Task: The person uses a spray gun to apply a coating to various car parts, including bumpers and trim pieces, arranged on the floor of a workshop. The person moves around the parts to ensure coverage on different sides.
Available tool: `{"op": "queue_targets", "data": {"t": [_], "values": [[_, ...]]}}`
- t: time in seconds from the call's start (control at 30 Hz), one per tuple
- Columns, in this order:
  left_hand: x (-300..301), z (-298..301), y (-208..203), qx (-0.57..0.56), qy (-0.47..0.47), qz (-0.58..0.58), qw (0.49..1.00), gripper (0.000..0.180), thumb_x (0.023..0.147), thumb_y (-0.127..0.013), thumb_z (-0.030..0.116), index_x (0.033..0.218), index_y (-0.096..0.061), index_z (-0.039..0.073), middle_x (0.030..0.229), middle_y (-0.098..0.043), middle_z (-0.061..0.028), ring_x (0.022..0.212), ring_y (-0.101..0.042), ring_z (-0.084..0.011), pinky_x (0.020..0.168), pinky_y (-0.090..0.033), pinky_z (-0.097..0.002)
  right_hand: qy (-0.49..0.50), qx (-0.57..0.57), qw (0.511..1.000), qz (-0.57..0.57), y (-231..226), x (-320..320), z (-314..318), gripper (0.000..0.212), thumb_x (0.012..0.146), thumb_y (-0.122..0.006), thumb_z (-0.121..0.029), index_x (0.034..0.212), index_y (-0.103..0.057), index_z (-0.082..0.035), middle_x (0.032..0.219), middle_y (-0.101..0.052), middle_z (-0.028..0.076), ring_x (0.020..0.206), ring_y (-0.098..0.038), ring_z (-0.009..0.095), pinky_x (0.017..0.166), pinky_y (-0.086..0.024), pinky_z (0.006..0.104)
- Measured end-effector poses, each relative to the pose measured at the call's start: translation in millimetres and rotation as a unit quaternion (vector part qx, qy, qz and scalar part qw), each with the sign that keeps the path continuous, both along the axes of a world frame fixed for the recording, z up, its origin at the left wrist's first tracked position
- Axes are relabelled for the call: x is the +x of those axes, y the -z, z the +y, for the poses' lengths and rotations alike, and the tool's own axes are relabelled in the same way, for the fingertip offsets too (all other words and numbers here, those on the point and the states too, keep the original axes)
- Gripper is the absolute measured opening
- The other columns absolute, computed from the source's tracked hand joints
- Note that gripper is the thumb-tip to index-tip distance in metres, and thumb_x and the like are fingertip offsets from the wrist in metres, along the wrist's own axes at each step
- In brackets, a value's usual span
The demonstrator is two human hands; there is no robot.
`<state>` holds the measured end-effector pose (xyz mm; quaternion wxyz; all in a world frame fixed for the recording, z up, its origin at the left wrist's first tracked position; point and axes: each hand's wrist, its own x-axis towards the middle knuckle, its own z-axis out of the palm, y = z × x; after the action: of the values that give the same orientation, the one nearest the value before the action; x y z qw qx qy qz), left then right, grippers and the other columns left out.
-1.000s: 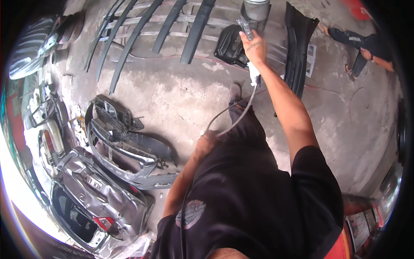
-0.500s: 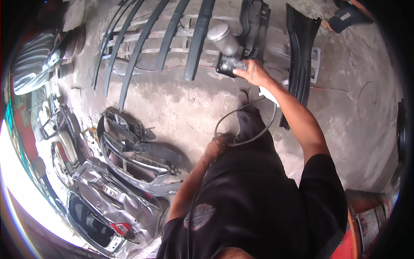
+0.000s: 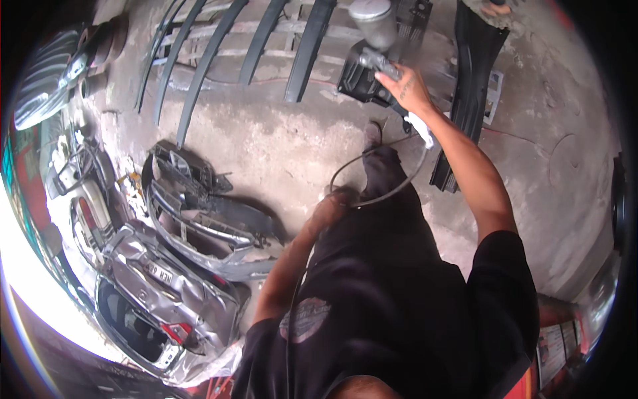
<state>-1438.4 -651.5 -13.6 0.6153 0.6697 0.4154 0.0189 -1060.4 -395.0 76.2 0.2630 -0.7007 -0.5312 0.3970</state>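
Note:
My right hand [image 3: 411,92] is closed around a spray gun [image 3: 380,64] with a grey cup [image 3: 372,25] on top. The gun is over a black plastic car panel [image 3: 353,78] on a low rack. A white wrap [image 3: 420,128] covers the hose end below my right wrist. From there a dark air hose [image 3: 403,191] loops down to my left hand [image 3: 331,207], which is closed on it at my thigh. Its fingers are partly in shadow. A second long black panel [image 3: 473,86] lies to the right.
Several dark grey strips [image 3: 211,60] lie across the rack [image 3: 279,28] at the far left. Bumper parts [image 3: 199,219] and a dented silver tailgate [image 3: 166,286] are on the left floor. Another person's hand [image 3: 495,9] is at the far right panel's end.
My right hand has moved the spray gun away from me and to the right over the panel. My left hand keeps the hose. The other person is now mostly out of view.

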Motion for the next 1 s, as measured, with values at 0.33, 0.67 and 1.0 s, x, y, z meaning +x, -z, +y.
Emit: {"op": "queue_targets", "data": {"t": [0.33,0.67,1.0], "values": [[0,-21,40,0.02,0.014,-0.012,1.0,0.029,0.095,-0.05,0.024,0.111,-0.067,0.007,0.109,-0.068,-0.0204,0.106,-0.063,-0.0421,0.09,-0.05,-0.0503,-0.146,-0.104,0.981,0.068,-12,-1,-2,0.057,0.088,-0.075,-0.045,0.114,-0.069,0.004,0.09,-0.072,0.025,0.091,-0.071,0.037,0.084,-0.053,0.0434],[41,35,-27,-0.049,-0.049,-0.105,0.992,0.025,0.092,-0.062,0.01,0.117,-0.064,0.004,0.122,-0.065,-0.0179,0.107,-0.063,-0.038,0.088,-0.051,-0.0464,0.171,0.121,0.973,-0.093,8,69,112,0.04,0.092,-0.068,-0.041,0.11,-0.072,-0.006,0.089,-0.072,0.026,0.09,-0.07,0.044,0.081,-0.054,0.0472],[23,-16,97,-0.039,0.016,-0.065,0.997,0.008,0.099,-0.055,0.015,0.099,-0.063,0.012,0.098,-0.062,-0.0065,0.073,-0.063,-0.0205,0.061,-0.052,-0.0306,-0.04,-0.074,0.991,0.106,-17,91,109,0.044,0.09,-0.074,-0.041,0.097,-0.069,0.002,0.079,-0.07,0.012,0.053,-0.06,0.017,0.051,-0.051,0.0353]]}}
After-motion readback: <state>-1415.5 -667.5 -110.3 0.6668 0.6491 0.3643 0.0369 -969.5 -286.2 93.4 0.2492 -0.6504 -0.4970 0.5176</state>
